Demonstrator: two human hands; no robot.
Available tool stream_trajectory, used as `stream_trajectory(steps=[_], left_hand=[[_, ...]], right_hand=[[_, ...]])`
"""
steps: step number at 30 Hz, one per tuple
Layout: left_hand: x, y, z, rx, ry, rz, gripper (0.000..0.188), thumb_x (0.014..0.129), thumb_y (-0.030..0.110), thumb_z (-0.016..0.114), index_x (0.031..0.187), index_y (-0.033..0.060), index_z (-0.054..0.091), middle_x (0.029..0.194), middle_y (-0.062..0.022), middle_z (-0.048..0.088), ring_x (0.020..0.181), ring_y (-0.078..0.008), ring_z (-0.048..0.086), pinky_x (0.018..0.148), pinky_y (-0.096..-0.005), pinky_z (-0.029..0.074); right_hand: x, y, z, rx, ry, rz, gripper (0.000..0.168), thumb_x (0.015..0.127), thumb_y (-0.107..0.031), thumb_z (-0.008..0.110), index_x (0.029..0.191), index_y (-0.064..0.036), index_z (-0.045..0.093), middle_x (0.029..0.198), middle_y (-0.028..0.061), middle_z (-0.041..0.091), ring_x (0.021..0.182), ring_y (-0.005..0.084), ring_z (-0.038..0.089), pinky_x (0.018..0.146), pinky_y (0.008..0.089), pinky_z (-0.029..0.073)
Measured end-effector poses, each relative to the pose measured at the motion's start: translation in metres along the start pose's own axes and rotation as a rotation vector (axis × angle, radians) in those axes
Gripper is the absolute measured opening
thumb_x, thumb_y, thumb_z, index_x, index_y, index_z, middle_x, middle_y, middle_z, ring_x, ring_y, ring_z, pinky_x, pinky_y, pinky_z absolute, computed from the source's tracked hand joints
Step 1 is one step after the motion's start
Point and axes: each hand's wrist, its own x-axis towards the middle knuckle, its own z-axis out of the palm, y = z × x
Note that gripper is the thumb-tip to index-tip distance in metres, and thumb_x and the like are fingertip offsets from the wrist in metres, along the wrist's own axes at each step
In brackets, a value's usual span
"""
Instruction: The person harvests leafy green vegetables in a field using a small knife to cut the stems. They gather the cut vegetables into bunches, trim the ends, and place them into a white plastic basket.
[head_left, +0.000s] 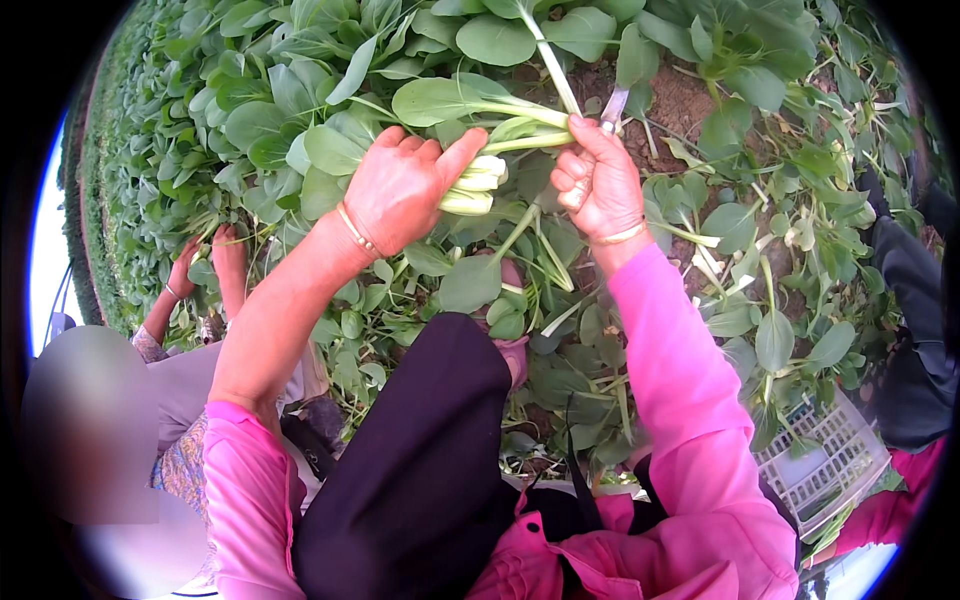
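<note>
My left hand (409, 191) grips a bunch of leafy greens that look like bok choy (472, 187), the pale cut stem ends pointing right beyond my thumb. Their leaves spread out to the left, behind my fingers. In my right fist (596, 176) is a small knife (615, 109), its blade sticking up past my forefinger and its handle mostly hidden. Between that thumb and forefinger I also pinch leaf stalks (536, 124) that reach over toward the bunch. Loose leaves (471, 283) and trimmed stalks lie on the ground below both hands.
Dense rows of growing greens (285, 90) fill the upper left. Brown soil (675, 105) shows at upper right. A white plastic crate (825, 450) stands at lower right, near another person's dark trousers (911, 330). At left, a co-worker's hands (182, 266) are among the plants.
</note>
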Motion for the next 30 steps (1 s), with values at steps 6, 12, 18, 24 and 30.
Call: stream_trajectory(steps=[6, 12, 18, 24, 30], left_hand=[[-0.009, 0.025, -0.024, -0.132, -0.116, -0.045, 0.084, 0.063, 0.017, 0.074, 0.137, 0.0067, 0.036, 0.068, -0.0063, 0.054, 0.065, -0.0254, 0.053, 0.065, -0.0339, 0.038], [0.003, 0.071, -0.084, -0.750, -0.042, 0.028, 0.079, 0.057, 0.004, 0.073, 0.131, 0.0040, 0.044, 0.108, -0.0147, 0.061, 0.086, -0.0316, 0.059, 0.079, -0.0366, 0.046], [0.055, 0.085, -0.079, -1.368, -0.313, -0.163, 0.071, 0.051, -0.002, 0.069, 0.121, 0.0002, 0.054, 0.132, -0.0101, 0.048, 0.113, -0.0174, 0.051, 0.096, -0.0307, 0.040], [0.071, 0.094, -0.043, -1.816, -0.621, -0.646, 0.081, 0.046, -0.004, 0.077, 0.123, 0.0014, 0.052, 0.112, -0.0041, 0.061, 0.103, -0.0142, 0.056, 0.094, -0.0294, 0.042], [0.137, 0.091, -0.061, -0.819, -0.541, -0.143, 0.077, 0.053, 0.000, 0.068, 0.126, 0.0048, 0.046, 0.098, -0.0126, 0.065, 0.086, -0.0249, 0.063, 0.078, -0.0319, 0.049]], right_hand=[[-0.050, -0.007, -0.018, -0.197, 0.133, -0.315, 0.021, 0.079, -0.006, 0.068, 0.085, -0.009, 0.049, 0.062, 0.0004, 0.049, 0.042, 0.0083, 0.044, 0.031, 0.0223, 0.029], [-0.082, -0.019, -0.043, -0.438, 0.189, -0.551, 0.020, 0.076, -0.001, 0.070, 0.085, -0.005, 0.052, 0.062, 0.0009, 0.052, 0.041, 0.0062, 0.043, 0.035, 0.0202, 0.033], [-0.114, -0.032, -0.030, -0.198, -0.127, -0.372, 0.022, 0.073, 0.004, 0.068, 0.087, -0.004, 0.054, 0.091, 0.0088, 0.059, 0.086, 0.0144, 0.056, 0.076, 0.0277, 0.047], [-0.099, -0.049, -0.054, -0.117, -0.100, -0.309, 0.015, 0.081, -0.006, 0.065, 0.090, -0.003, 0.053, 0.083, 0.0090, 0.058, 0.052, 0.0078, 0.047, 0.047, 0.0208, 0.039], [-0.059, -0.096, -0.090, -0.349, 0.148, -0.306, 0.021, 0.090, -0.023, 0.054, 0.086, -0.003, 0.049, 0.072, 0.0066, 0.054, 0.046, 0.0108, 0.047, 0.039, 0.0245, 0.038]])
